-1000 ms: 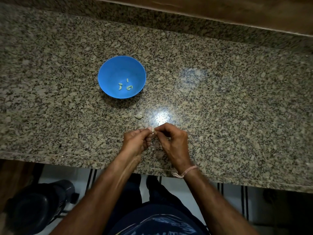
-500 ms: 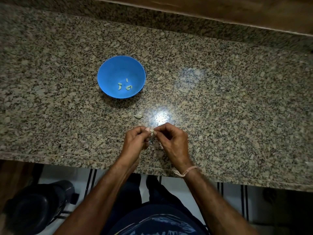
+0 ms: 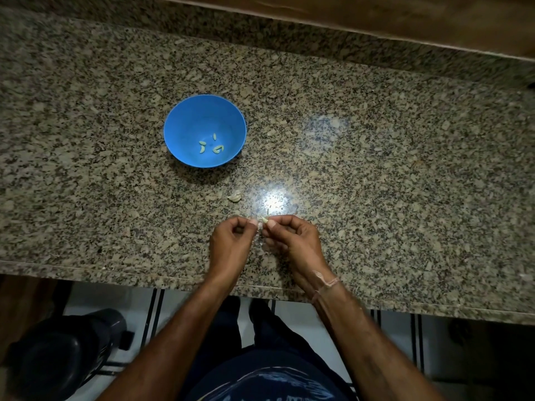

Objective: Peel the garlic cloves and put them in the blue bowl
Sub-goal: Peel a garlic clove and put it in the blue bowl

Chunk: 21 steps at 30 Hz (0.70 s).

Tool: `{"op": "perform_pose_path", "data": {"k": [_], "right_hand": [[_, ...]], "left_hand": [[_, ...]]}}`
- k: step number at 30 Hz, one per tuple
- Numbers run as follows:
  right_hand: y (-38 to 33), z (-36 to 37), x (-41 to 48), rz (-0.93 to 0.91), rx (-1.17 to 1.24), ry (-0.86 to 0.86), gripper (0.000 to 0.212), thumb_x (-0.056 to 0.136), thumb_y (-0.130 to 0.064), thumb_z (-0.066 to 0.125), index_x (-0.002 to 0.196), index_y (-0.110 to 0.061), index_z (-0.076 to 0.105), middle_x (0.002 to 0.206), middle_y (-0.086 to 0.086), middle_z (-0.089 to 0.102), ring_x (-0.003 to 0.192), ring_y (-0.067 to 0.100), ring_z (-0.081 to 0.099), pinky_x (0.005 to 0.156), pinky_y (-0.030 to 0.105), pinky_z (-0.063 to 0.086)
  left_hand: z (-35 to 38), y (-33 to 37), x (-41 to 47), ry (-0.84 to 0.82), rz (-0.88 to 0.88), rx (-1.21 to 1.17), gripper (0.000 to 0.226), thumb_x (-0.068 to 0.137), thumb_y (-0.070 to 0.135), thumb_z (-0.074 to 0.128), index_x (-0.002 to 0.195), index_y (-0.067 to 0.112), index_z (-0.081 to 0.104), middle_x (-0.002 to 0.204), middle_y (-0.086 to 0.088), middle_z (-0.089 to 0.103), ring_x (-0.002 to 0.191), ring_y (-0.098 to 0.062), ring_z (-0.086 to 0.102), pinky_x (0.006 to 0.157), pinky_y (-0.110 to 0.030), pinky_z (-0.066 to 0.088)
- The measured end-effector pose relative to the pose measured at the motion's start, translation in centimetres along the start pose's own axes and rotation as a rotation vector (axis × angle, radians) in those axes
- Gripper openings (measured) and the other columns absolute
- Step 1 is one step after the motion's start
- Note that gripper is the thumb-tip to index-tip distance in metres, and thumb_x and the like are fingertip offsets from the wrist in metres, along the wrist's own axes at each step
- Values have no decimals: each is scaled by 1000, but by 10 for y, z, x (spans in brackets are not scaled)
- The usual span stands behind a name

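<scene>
Hardly anything has moved since a second ago: on the bench (image 3: 376, 169) the blue bowl (image 3: 185, 123) keeps a few peeled cloves (image 3: 202, 146). Your left hand (image 3: 231, 244) and right hand (image 3: 295, 241) share a pinching grip on one garlic clove (image 3: 264, 219), I judge still in peeling. Another garlic piece (image 3: 235, 195) waits near the bowl.

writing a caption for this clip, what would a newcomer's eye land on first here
The bright blue bowl stands out on the speckled granite counter, left of centre, with a few peeled cloves at its bottom. Nearer the front edge, the left hand and right hand meet fingertip to fingertip, pinching a small garlic clove just below a glare spot. Another garlic piece lies loose between them and the bowl.
</scene>
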State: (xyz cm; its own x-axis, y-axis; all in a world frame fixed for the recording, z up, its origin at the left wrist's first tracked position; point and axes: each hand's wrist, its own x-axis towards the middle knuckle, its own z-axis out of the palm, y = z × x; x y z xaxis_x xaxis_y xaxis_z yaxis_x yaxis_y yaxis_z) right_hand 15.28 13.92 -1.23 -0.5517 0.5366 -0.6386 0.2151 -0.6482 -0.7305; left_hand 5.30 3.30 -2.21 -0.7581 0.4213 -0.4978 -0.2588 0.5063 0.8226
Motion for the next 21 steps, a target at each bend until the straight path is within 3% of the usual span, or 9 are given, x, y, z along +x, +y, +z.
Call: {"op": "perform_pose_path", "data": {"k": [3,6,9,12,16,21], "right_hand": [[-3,-1,-1,17,44,-7,20,92,0,72,111,4,69,102,22,76,83,22,74,78,32,63],[-7,-1,-2,-27,-28,2,18,92,-1,73,109,5,70,99,20,76,81,21,73,74,29,63],[-10,-1,-2,-86,-121,-12,18,91,-4,75,106,3,72,98,20,77,83,26,73,76,32,64],[-11,-2,-3,-129,-173,-30,15,92,-1,73,107,-2,75,99,12,79,91,23,75,81,32,64],[-6,-6,3,-316,-421,15,28,92,3,70,113,-14,77,113,-5,77,110,10,71,95,33,60],[-8,-3,2,-327,-321,-94,20,93,-5,74,113,-5,75,111,6,78,107,21,74,91,36,61]], "left_hand": [[-1,0,1,70,81,133,5,96,25,72,96,21,74,87,6,74,81,-10,70,67,-22,53],[-2,3,-1,33,187,165,22,99,16,67,118,24,74,108,12,74,99,-3,69,79,-21,57],[0,10,-5,17,285,187,18,96,18,71,112,25,75,105,15,73,98,1,67,81,-25,58],[0,11,-5,42,219,126,7,94,20,74,99,26,76,89,13,75,86,-2,70,77,-32,61],[1,10,-4,-13,62,-115,7,96,21,72,96,17,78,88,0,78,92,-16,75,93,-45,61],[4,12,-6,-65,12,-229,18,101,20,66,93,9,78,90,-9,78,97,-24,75,98,-51,58]]}}
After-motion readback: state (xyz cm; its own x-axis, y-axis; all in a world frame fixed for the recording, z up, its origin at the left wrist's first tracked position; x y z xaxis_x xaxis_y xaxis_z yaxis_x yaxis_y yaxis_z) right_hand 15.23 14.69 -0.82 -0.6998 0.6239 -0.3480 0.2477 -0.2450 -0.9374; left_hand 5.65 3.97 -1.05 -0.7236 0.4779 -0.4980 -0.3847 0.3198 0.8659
